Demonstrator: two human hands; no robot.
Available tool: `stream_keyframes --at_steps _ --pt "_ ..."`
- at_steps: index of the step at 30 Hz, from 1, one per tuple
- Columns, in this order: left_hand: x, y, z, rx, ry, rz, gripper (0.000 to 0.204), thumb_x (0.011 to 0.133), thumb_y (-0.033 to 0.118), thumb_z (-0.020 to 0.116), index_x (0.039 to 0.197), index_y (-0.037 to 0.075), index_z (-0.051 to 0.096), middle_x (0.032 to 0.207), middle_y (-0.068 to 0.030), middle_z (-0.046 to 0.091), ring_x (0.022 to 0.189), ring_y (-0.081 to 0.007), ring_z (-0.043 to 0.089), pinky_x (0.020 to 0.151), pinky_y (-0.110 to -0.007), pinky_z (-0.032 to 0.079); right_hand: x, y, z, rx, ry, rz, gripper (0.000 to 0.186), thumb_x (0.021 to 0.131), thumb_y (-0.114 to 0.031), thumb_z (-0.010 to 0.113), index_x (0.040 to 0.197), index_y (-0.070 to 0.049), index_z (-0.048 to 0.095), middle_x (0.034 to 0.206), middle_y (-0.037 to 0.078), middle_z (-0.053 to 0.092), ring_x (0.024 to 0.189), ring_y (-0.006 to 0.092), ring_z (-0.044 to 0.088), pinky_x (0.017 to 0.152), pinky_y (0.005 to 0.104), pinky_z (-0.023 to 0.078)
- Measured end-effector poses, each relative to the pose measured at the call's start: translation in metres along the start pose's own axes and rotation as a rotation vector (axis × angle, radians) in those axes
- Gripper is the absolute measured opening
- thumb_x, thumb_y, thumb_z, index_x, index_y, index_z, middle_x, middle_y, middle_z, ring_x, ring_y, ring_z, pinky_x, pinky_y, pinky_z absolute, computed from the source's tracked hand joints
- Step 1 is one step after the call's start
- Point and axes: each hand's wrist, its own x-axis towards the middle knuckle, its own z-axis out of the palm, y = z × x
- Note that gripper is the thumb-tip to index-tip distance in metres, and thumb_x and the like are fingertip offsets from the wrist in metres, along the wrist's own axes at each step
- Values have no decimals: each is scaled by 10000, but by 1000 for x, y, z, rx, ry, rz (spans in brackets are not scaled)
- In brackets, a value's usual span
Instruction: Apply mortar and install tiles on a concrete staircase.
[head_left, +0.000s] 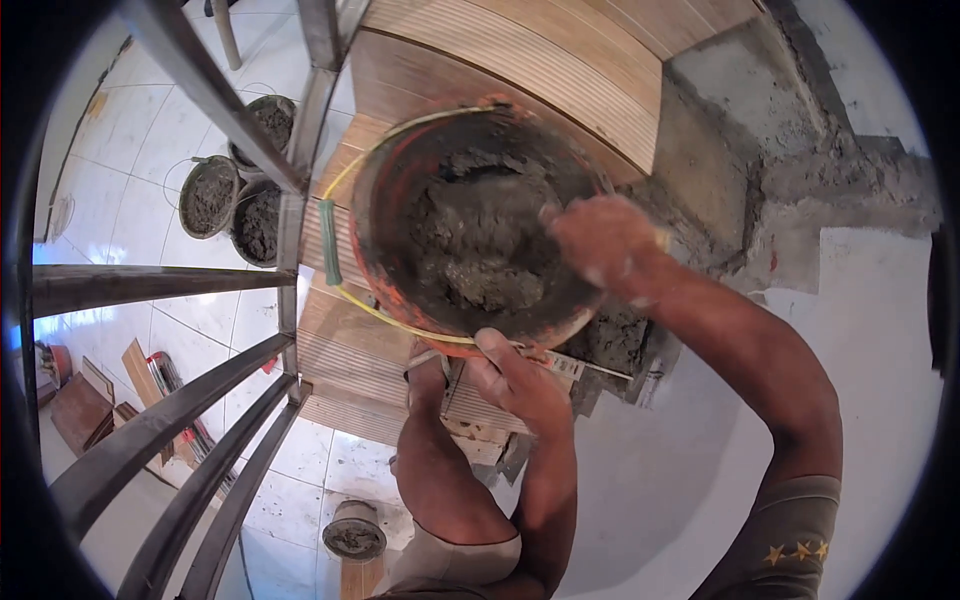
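Note:
A large orange-rimmed bucket, smeared dark inside, stands tilted on the tiled steps. Wet grey mortar fills its bottom. My left hand grips the near rim, thumb on top of the edge. My right hand is closed at the bucket's right side, over the inner wall. Motion blurs it, and whatever its fingers hold is hard to make out. The bucket's yellow wire handle hangs to the left, with a green grip on it.
Metal railing bars run along the left. Beyond them, several mortar buckets stand on white floor tiles, near tile offcuts. Another small bucket sits below the steps. Rough mortar lies bare at the right, beside a white wall.

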Motion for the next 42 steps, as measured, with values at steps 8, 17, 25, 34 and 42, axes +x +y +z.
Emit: stream_keyframes --at_steps 8,17,25,34,42 --pt "-4 3 6 -207 -2 44 489 1077 401 548 1193 -71 502 1072 -127 553 948 -167 540 807 -326 480 12 -28 17 270 -160 -47 241 856 -104 627 1050 6 720 1009 237 738 991 412 719 868 491 566" --pt "-6 5 3 -123 -51 -29 693 1088 479 497 1445 -110 416 1345 -227 531 1179 -229 543 1006 -367 469 -13 -18 31 703 -214 -148 212 832 -164 674 911 31 647 843 239 671 899 443 680 807 490 525" --pt "2 -32 -6 -76 -56 -23 735 1085 578 378 1447 -61 384 1419 -193 448 1264 -239 467 1074 -393 402 -52 -5 16 1086 -234 -19 147 840 -107 661 911 -17 568 718 50 534 669 170 523 656 337 474" --pt "4 -119 -39 -298 -184 -188 921 1009 755 338 1613 66 239 1629 -150 286 1484 -267 305 1233 -439 234 -167 -2 73 1730 48 324 190 858 -102 620 1025 -12 621 751 4 572 603 78 527 545 252 443" --pt "0 -134 -49 -301 -382 -717 1151 874 851 505 1655 101 116 1686 -125 198 1560 -316 181 1252 -550 133 -187 -52 250 1239 617 869 441 848 -128 659 1265 5 607 1027 195 679 948 370 661 835 433 533"
